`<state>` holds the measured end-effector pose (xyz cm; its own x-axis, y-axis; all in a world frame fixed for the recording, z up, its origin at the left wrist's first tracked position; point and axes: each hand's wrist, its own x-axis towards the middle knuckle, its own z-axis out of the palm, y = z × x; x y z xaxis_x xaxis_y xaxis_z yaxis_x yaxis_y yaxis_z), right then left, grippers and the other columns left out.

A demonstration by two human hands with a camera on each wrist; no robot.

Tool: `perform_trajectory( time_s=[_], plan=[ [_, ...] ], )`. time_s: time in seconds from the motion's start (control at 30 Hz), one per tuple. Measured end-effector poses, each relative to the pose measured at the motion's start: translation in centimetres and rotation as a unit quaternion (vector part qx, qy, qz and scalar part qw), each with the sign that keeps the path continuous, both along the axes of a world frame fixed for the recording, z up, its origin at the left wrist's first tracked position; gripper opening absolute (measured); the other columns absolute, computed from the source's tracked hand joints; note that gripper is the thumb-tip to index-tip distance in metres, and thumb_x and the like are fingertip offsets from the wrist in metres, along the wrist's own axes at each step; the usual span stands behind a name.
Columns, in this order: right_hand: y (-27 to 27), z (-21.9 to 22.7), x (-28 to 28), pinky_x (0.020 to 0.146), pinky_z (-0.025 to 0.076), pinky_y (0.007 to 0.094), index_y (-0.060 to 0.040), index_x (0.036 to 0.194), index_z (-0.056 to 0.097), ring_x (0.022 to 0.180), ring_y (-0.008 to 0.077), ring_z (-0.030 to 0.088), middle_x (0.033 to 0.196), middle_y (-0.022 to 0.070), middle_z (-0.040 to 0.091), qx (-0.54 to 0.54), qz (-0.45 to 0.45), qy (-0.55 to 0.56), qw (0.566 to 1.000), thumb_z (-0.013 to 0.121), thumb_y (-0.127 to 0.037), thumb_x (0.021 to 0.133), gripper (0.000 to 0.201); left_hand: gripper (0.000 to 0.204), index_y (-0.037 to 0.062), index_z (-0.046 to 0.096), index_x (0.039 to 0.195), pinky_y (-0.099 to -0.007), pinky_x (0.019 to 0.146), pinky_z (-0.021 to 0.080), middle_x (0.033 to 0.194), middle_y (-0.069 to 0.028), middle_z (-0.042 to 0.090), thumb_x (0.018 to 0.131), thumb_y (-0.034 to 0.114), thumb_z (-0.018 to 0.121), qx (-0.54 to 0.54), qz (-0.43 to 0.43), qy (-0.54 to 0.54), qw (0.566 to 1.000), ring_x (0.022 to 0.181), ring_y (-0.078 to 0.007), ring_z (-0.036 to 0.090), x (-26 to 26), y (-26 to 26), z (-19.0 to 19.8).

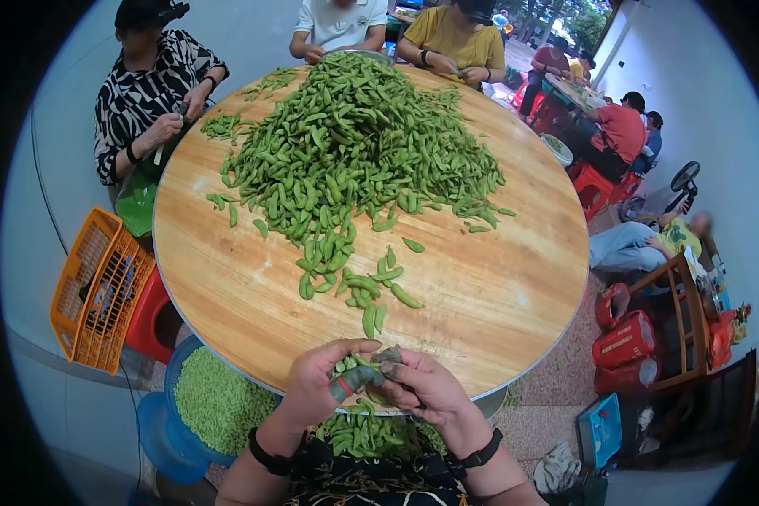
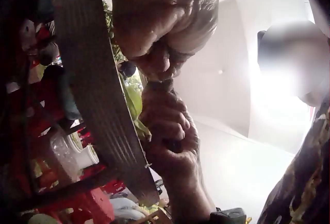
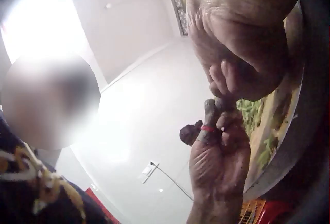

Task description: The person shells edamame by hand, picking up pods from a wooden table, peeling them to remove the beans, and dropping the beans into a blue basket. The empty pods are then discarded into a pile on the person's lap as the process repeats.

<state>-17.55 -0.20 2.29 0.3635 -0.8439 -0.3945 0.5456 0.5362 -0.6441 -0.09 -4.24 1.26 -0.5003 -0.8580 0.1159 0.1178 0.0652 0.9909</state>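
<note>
My left hand (image 1: 316, 384) grips a few green soybean pods (image 1: 346, 364) over the near edge of the round wooden table. A dark covering wraps one of its fingers, with a red band (image 3: 208, 128) around it in the right wrist view. Fingers curled, my right hand (image 1: 430, 390) meets the left and pinches at a pod between them; the fingers largely hide that pod. Loose pods (image 1: 369, 320) lie on the table just beyond the hands. Below them, more pods (image 1: 367, 434) are gathered at my lap.
A large heap of pods (image 1: 346, 135) covers the far part of the wooden table (image 1: 497, 295). Shelled beans (image 1: 219, 396) fill a blue basin at lower left, near an orange crate (image 1: 84, 291) and a red stool (image 1: 153, 316). Several people sit around this table and another.
</note>
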Motion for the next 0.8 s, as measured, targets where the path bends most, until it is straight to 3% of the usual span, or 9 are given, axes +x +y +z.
perform_trajectory(
  time_s=[0.23, 0.3, 0.33, 0.4, 0.43, 0.53, 0.57, 0.63, 0.8],
  plan=[
    [0.0, 0.0, 0.0, 0.04, 0.028, 0.0183, -0.0035, 0.094, 0.058, 0.043, 0.0029, 0.039, 0.056, -0.0021, 0.047, -0.093, -0.004, 0.201, 0.975, 0.051, -0.017, 0.09, 0.015, 0.026, -0.0003, 0.059, 0.109, -0.0201, 0.062, 0.046, 0.087, -0.0022, 0.061, 0.083, -0.001, 0.058, 0.179, -0.012, 0.082, 0.98, 0.072, -0.0076, 0.055, 0.7, -0.1, -0.6],
    [-0.1, 0.6, -0.1, 0.043, 0.037, 0.0278, -0.0017, 0.088, 0.056, 0.045, 0.0159, 0.05, 0.055, 0.0074, 0.051, -0.217, 0.0, 0.443, 0.87, 0.055, -0.017, 0.086, 0.016, 0.017, -0.0005, 0.061, 0.1, -0.0205, 0.06, 0.045, 0.083, -0.0023, 0.061, 0.084, 0.0, 0.058, 0.2, 0.022, 0.129, 0.971, 0.07, -0.0077, 0.054, 0.7, -0.2, -1.1],
    [-0.1, 0.7, 0.0, 0.043, 0.037, 0.0278, -0.0017, 0.088, 0.056, 0.045, 0.0159, 0.05, 0.055, 0.0074, 0.051, -0.219, -0.002, 0.442, 0.87, 0.055, -0.017, 0.086, 0.016, 0.017, -0.0005, 0.061, 0.1, -0.0205, 0.06, 0.045, 0.083, -0.0023, 0.061, 0.084, 0.0, 0.058, 0.198, 0.021, 0.128, 0.972, 0.07, -0.0077, 0.054, 0.5, -0.2, -1.0],
    [-0.2, 0.9, 0.2, 0.051, 0.043, 0.0371, -0.0007, 0.087, 0.054, 0.054, 0.0321, 0.054, 0.06, 0.0178, 0.052, -0.358, 0.027, 0.539, 0.762, 0.057, -0.016, 0.082, 0.017, 0.008, -0.0005, 0.062, 0.091, -0.0201, 0.059, 0.044, 0.082, -0.003, 0.06, 0.084, 0.002, 0.059, 0.202, 0.054, 0.165, 0.964, 0.068, -0.0071, 0.054, -0.1, 0.0, -0.8],
    [-0.2, 1.5, 0.4, 0.055, 0.045, 0.0309, 0.0008, 0.092, 0.056, 0.057, 0.0213, 0.055, 0.067, 0.0179, 0.054, -0.351, 0.042, 0.559, 0.75, 0.057, -0.013, 0.082, 0.017, 0.008, -0.0005, 0.062, 0.091, -0.0201, 0.059, 0.044, 0.082, -0.003, 0.06, 0.084, 0.002, 0.059, 0.201, 0.053, 0.165, 0.964, 0.068, -0.0071, 0.054, -0.2, 0.0, -0.9],
    [-0.5, 0.5, -0.2, 0.048, 0.041, 0.0269, 0.0008, 0.087, 0.055, 0.049, 0.0151, 0.05, 0.059, 0.0123, 0.053, -0.396, 0.052, 0.542, 0.739, 0.055, -0.013, 0.085, 0.014, 0.006, 0.0005, 0.06, 0.09, -0.0192, 0.06, 0.044, 0.083, -0.0027, 0.06, 0.085, 0.004, 0.059, 0.147, 0.046, 0.074, 0.985, 0.068, -0.0067, 0.054, -0.4, 0.1, -1.2],
    [-0.6, 0.3, -0.4, 0.048, 0.041, 0.0269, 0.0008, 0.087, 0.055, 0.049, 0.0151, 0.05, 0.059, 0.0123, 0.053, -0.396, 0.051, 0.542, 0.739, 0.055, -0.013, 0.085, 0.014, 0.006, 0.001, 0.058, 0.09, -0.0186, 0.058, 0.042, 0.082, -0.0019, 0.058, 0.086, 0.005, 0.058, 0.209, 0.001, 0.147, 0.967, 0.066, -0.006, 0.052, -0.2, 0.2, -1.0],
    [-0.7, 0.0, -0.7, 0.041, 0.03, 0.0231, -0.0022, 0.082, 0.054, 0.041, 0.011, 0.042, 0.053, 0.0022, 0.048, -0.152, 0.131, 0.17, 0.965, 0.053, -0.017, 0.089, 0.016, 0.006, 0.0015, 0.057, 0.091, -0.0179, 0.057, 0.041, 0.081, -0.0011, 0.057, 0.087, 0.006, 0.057, 0.269, -0.043, 0.218, 0.937, 0.064, -0.0053, 0.05, 0.0, 0.1, -1.0],
    [-0.5, 1.3, 0.2, 0.041, 0.025, 0.0173, -0.0041, 0.078, 0.055, 0.043, 0.0022, 0.036, 0.055, -0.0053, 0.046, -0.051, 0.095, 0.056, 0.993, 0.05, -0.016, 0.092, 0.019, 0.006, 0.0031, 0.056, 0.091, -0.0164, 0.05, 0.032, 0.076, 0.0014, 0.052, 0.088, 0.009, 0.056, 0.312, -0.055, 0.264, 0.911, 0.058, -0.0031, 0.041, -0.2, 0.1, -0.9]
  ],
)
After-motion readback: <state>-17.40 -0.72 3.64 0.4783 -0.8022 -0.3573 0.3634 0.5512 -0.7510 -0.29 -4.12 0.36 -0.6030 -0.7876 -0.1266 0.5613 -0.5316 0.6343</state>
